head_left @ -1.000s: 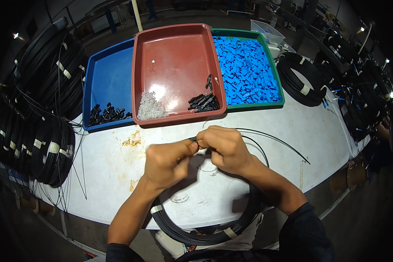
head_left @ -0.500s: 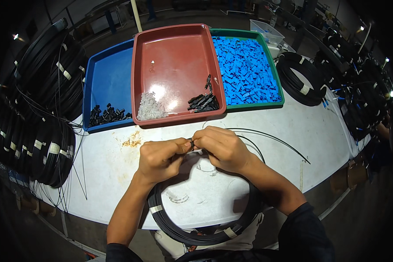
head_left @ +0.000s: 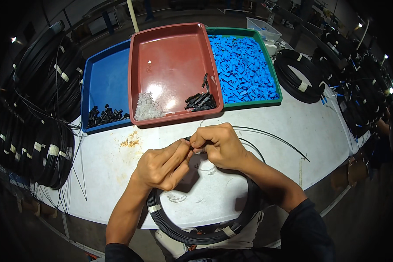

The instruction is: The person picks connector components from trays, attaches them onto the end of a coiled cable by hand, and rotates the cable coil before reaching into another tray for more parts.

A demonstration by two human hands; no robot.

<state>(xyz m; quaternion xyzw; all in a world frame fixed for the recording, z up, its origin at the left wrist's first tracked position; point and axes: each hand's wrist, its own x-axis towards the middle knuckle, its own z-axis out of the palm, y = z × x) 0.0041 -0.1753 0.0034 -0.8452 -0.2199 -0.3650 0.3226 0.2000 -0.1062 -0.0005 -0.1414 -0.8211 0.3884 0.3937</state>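
Observation:
My left hand [head_left: 163, 167] and my right hand [head_left: 221, 146] meet above the middle of the table, both closed in a pinch. Between their fingertips is a small dark piece [head_left: 191, 147], mostly covered, so its exact kind cannot be made out. Below them lies a coil of thin black cable [head_left: 163, 222], bound with pale tape bands, at the table's near edge and partly hidden under my forearms. A loose cable end [head_left: 279, 139] curves out past my right hand over the white tabletop [head_left: 109, 174].
Beyond my hands, a red tray [head_left: 172, 56] holds clear and black small parts. It overlaps a blue tray [head_left: 105, 83] with black parts and a green tray [head_left: 273, 83] full of blue pieces [head_left: 244, 70]. Cable coils [head_left: 52, 153] stack at left; another coil [head_left: 284, 87] lies right.
My left hand has turned, its fingers now stretching further over the small piece. The right hand has rolled, its knuckles lifting slightly, while both stay together. The view has shifted a little.

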